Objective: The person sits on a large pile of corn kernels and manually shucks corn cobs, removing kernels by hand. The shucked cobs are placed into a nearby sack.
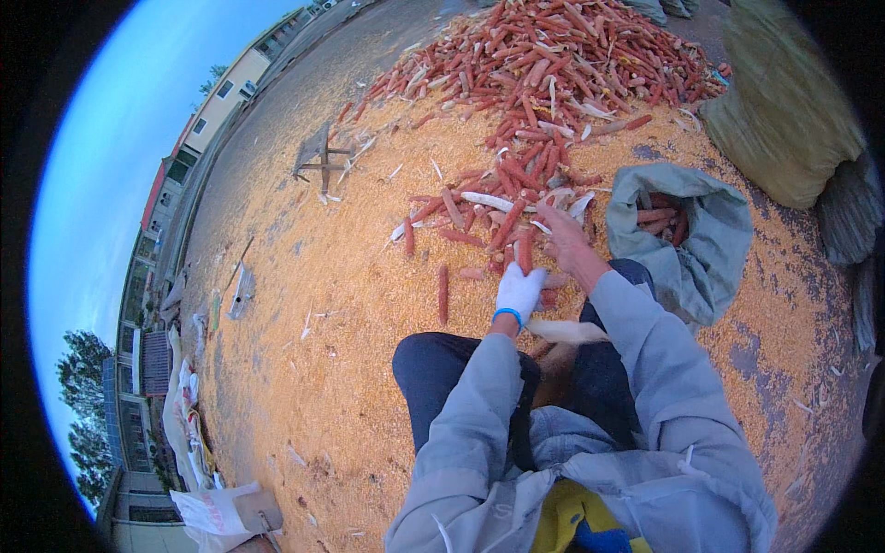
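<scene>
My left hand [520, 294], in a white glove with a blue band at the wrist, has its fingers around the lower end of a red corn cob [525, 250]. My bare right hand [565, 237] reaches over the near end of the cob pile [515, 180], close to a pale strip of husk [541, 227]. Its fingertips are partly hidden among the cobs, so its grip is unclear. Just right of that hand, an open grey-green woven sack [715, 256] holds several red cobs [660, 218]. A single cob [443, 294] lies left of my gloved hand.
Loose yellow corn kernels [332, 387] cover the ground around my knees. A larger cob heap [553, 55] rises ahead. Full sacks [781, 117] stand at the right. An overturned small stool [323, 164] and a metal tool [241, 294] lie leftward. A white bag [211, 515] sits lower left.
</scene>
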`<state>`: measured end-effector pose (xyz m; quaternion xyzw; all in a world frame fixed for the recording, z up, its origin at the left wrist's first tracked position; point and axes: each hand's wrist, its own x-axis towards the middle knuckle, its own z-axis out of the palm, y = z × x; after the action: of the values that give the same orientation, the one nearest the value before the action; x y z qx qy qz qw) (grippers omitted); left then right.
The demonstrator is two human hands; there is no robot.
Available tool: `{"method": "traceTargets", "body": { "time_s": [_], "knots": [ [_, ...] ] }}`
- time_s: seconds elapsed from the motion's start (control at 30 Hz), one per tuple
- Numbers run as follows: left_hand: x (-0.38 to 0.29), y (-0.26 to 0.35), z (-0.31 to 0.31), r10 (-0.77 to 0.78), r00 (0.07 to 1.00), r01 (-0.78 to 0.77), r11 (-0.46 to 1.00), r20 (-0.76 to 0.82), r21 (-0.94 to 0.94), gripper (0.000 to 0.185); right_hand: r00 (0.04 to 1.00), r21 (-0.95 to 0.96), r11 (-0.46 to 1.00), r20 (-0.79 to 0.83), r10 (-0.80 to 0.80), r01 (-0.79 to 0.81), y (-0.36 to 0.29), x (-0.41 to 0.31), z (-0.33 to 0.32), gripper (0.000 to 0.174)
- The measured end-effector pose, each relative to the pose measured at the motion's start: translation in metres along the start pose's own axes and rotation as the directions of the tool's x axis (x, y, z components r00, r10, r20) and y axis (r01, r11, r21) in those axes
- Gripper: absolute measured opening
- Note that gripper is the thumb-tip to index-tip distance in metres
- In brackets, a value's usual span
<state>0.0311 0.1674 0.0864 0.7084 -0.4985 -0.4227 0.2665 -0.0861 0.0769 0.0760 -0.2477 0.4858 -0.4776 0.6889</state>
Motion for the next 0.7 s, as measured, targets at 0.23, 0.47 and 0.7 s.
{"method": "traceTargets", "body": {
  "time_s": [0.23, 0.47, 0.7],
  "knots": [
    [0.000, 0.000, -0.013, -0.043, 0.929, 0.301, 0.663, 0.367, -0.685, 0.038, 0.936, -0.055, 0.991, 0.340, -0.094, 0.120, -0.004, -0.016, -0.003, 0.034],
    [-0.007, 0.008, -0.018, 0.015, 0.929, 0.305, 0.533, 0.369, -0.789, 0.040, 0.824, 0.244, 0.969, 0.557, -0.104, -0.043, -0.018, -0.018, -0.003, 0.032],
    [0.003, -0.024, -0.019, 0.131, 0.944, 0.188, 0.541, 0.303, -0.820, 0.040, 0.761, 0.279, 0.957, 0.636, -0.125, -0.076, -0.012, -0.009, -0.001, 0.034]
  ]
}}
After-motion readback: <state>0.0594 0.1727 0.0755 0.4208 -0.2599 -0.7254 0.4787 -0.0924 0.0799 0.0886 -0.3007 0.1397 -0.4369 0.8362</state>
